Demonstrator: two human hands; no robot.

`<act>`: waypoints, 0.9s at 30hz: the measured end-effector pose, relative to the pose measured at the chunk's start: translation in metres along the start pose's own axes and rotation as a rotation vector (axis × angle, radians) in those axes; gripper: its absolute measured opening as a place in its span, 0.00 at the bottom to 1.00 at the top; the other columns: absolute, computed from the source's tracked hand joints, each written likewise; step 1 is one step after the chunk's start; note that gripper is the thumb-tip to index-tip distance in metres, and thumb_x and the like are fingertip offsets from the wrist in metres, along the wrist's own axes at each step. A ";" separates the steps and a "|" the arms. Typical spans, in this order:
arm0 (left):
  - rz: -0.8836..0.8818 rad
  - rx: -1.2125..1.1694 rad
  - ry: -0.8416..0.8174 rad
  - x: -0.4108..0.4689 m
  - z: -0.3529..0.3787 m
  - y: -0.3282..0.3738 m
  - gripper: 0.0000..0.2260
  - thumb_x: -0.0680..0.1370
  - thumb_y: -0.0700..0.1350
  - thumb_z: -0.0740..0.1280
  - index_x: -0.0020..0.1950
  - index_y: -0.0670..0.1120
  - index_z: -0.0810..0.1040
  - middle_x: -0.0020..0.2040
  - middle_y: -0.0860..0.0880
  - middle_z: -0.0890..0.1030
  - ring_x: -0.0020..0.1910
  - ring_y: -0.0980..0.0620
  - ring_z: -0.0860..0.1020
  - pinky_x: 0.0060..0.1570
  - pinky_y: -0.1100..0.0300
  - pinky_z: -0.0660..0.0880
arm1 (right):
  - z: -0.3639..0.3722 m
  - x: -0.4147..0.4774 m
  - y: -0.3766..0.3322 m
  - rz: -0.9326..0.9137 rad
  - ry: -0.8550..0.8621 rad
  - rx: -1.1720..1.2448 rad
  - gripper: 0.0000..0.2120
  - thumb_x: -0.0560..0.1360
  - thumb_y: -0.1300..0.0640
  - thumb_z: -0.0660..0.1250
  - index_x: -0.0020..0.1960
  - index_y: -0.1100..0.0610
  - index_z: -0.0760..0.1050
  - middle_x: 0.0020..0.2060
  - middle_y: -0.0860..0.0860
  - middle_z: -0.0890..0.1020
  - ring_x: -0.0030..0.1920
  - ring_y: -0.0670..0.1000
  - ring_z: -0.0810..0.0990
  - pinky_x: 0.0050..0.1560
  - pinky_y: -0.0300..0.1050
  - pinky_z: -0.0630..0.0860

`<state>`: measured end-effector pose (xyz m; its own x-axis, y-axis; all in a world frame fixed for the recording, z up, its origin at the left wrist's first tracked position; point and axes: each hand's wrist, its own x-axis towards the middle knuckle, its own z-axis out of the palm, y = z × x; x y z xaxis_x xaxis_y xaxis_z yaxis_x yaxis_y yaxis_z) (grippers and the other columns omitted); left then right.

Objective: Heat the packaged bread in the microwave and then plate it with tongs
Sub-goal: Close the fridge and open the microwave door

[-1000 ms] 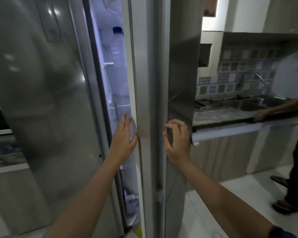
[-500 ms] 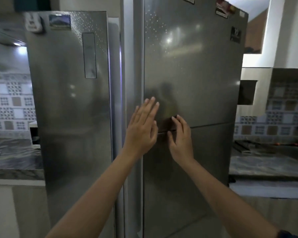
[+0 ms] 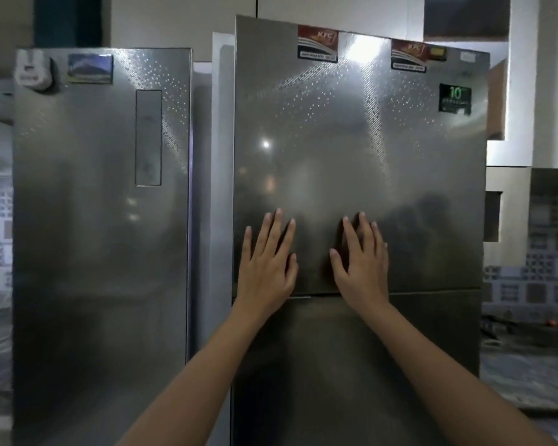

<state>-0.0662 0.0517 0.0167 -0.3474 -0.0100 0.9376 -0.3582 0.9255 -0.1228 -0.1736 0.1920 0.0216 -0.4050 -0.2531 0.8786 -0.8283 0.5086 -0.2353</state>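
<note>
Ok, both arms are reaching straight out to the tall brushed-steel fridge door (image 3: 351, 156) on the right. The left hand (image 3: 266, 268) is lying flat on it, fingers straight, spread, pointing up, so that grip is apart and holding nothing. The right hand (image 3: 361, 268) is doing the same just beside it, palm on the steel, grip apart too. Both palms are sitting low on that upper door, w/ the heels right at the seam above the darker lower steel door (image 3: 351, 365).

A white edge strip (image 3: 221, 156) is showing along the upper door's left side, betw. it and the second grey steel fridge (image 3: 94, 252) standing to the left. That one is carrying a narrow vertical control panel (image 3: 148, 137), a white guitar-shaped magnet (image 3: 33, 72) and a blue landscape picture magnet (image 3: 90, 68) near its top.

Up top on the door under the hands, two red KFC stickers (image 3: 317, 43) are sitting well apart, plus a black-and-green "10" sticker (image 3: 455, 98) near the right edge.

Patterned wall tiles (image 3: 535, 252) are showing at far right over a dark marbled bench (image 3: 529, 365).

The packaged bread: can't tell where it is from here, nothing of it is showing.
</note>
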 end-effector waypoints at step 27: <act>-0.061 0.060 -0.012 0.002 0.072 -0.016 0.27 0.80 0.56 0.51 0.77 0.49 0.52 0.78 0.45 0.50 0.77 0.46 0.48 0.74 0.44 0.48 | 0.041 0.011 0.022 -0.104 -0.018 -0.252 0.32 0.78 0.41 0.51 0.77 0.47 0.44 0.77 0.47 0.43 0.77 0.52 0.41 0.73 0.56 0.45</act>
<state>-0.1238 0.0096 -0.0028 -0.3340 -0.0708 0.9399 -0.4302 0.8987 -0.0851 -0.2126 0.1667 0.0088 -0.3310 -0.3281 0.8847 -0.7443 0.6671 -0.0311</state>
